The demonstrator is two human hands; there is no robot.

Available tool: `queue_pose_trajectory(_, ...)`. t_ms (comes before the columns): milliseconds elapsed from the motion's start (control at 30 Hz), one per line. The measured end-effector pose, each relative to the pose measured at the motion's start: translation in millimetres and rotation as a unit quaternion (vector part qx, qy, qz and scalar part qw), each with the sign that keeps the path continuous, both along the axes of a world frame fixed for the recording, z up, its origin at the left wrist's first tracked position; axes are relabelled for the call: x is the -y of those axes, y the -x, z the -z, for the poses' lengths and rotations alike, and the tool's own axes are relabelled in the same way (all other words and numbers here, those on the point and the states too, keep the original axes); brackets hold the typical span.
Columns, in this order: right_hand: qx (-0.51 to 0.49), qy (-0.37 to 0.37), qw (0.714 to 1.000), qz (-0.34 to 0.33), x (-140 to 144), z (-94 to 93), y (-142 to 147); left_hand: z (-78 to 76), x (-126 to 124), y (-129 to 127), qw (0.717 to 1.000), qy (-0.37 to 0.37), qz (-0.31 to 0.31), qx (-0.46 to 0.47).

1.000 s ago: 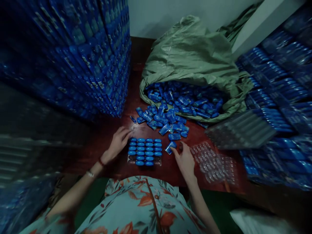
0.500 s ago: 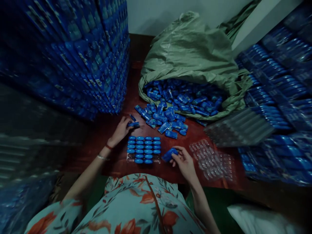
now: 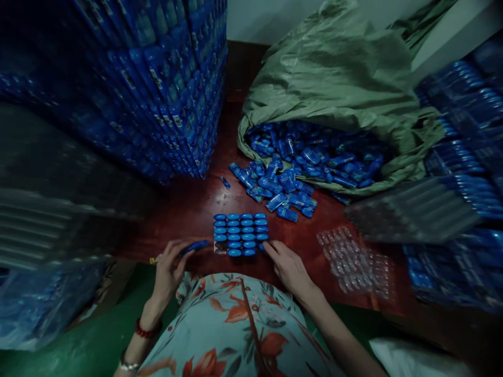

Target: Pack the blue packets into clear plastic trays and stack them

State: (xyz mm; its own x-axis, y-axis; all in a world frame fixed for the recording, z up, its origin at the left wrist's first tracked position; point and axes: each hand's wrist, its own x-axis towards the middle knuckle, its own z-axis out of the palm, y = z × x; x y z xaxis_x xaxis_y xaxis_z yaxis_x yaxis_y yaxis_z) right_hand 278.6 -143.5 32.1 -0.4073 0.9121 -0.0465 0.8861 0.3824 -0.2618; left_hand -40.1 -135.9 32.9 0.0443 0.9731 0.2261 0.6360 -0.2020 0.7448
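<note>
A blue packet (image 3: 194, 245) is pinched in the left hand (image 3: 168, 269) at nine o'clock of the tray (image 3: 240, 241), the right hand (image 3: 286, 267) loosely spread at its edge, so seated packets could be knocked loose.

A filled tray (image 3: 240, 234) lies on the surface (image 3: 188, 209) before the person. Behind it sits a heap of packets (image 3: 275, 188), spilling from a sack (image 3: 334, 89). An empty tray (image 3: 356, 262) lies to the right, stacked trays (image 3: 157, 78) at left.
</note>
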Motion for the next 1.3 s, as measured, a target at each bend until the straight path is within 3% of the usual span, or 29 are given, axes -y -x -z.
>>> queue_pose_trajectory(167,0.094,0.003,0.995,-0.026,-1.3,-8.9,14.5,8.4,13.9,-19.9,0.999,-0.002,0.039,-0.031)
queue_pose_trajectory(367,0.12,0.018,0.991,-0.065,-10.8,-18.7,8.8,13.7,-14.4,-33.3,0.972,-0.045,0.19,-0.129)
queue_pose_trajectory(467,0.095,-0.019,0.992,-0.084,-6.1,-10.2,0.8,12.4,-26.2,-33.2,0.958,-0.069,0.223,-0.165)
queue_pose_trajectory(667,0.004,-0.118,0.992,-0.039,-0.4,25.0,-10.4,12.0,-53.5,-35.5,0.941,-0.095,0.271,-0.178)
queue_pose_trajectory(833,-0.036,-0.165,0.985,-0.023,-15.9,31.0,-22.8,13.9,-75.4,-45.2,0.933,-0.126,0.3,-0.154)
queue_pose_trajectory(1100,-0.093,-0.151,0.984,0.006,-17.8,39.4,-24.8,38.9,-72.6,-50.3,0.96,-0.167,0.213,-0.075)
queue_pose_trajectory(1300,-0.115,-0.158,0.981,0.015,-18.5,43.4,-21.2,26.8,-85.5,-49.5,0.908,-0.225,0.33,-0.123)
